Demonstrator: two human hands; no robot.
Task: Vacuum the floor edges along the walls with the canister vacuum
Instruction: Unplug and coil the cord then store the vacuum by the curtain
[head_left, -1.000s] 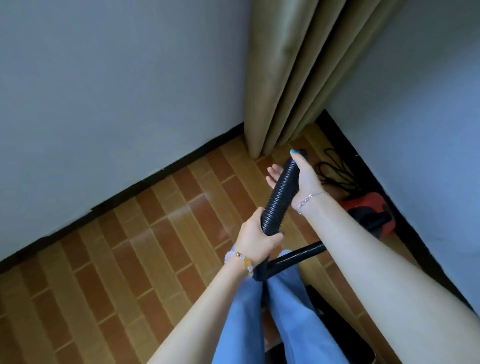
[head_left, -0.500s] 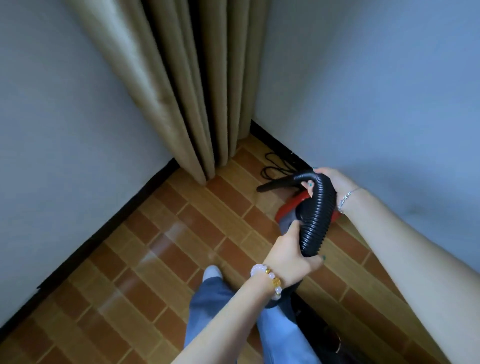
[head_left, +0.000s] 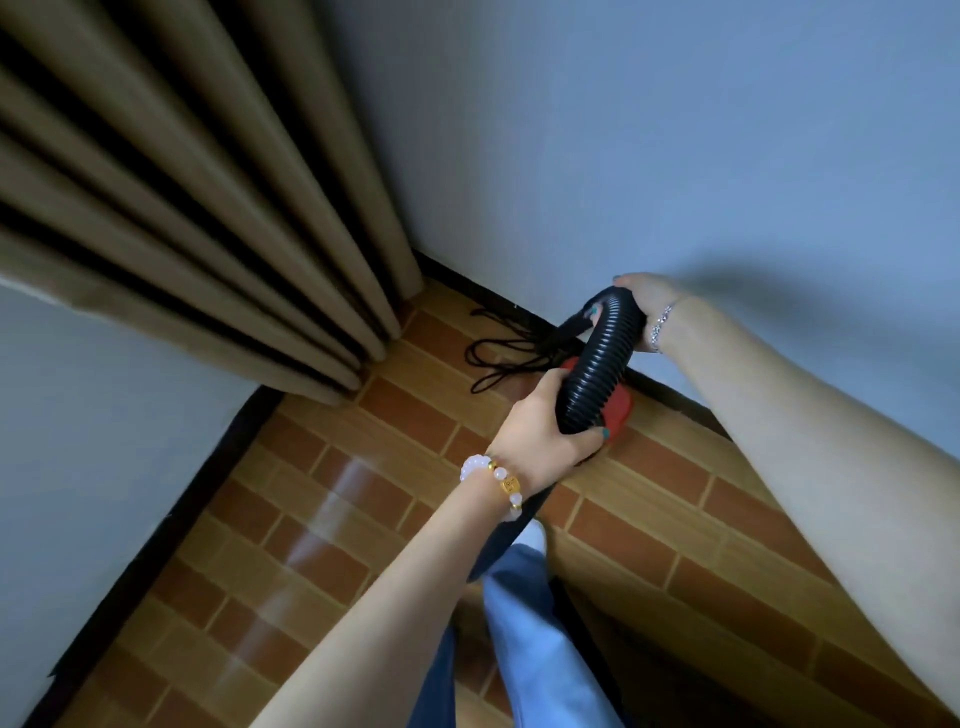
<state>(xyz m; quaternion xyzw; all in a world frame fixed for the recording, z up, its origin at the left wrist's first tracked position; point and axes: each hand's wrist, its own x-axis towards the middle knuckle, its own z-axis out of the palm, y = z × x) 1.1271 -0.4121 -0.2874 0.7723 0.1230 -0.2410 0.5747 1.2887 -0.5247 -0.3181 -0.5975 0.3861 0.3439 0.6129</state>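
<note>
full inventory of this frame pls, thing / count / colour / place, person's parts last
vacuum hose: 1, black ribbed, bent in an arc between both hands, near the right-hand wall
vacuum body: 1, red, on the floor by the skirting, mostly hidden behind the hose
power cord: 1, black, loose loops on the floor in the corner
curtain: 1, tan, pleated, hanging to the floor at upper left
walls: 2 visible, pale grey-blue, with a dark skirting strip
floor: brick pattern, red-brown and tan
beaded bracelet: 1, white and gold, left wrist
chain bracelet: 1, silver, right wrist
trouser legs: blue, bottom centre
left hand: gripping the hose's lower end
right hand: gripping the hose's upper end
</note>
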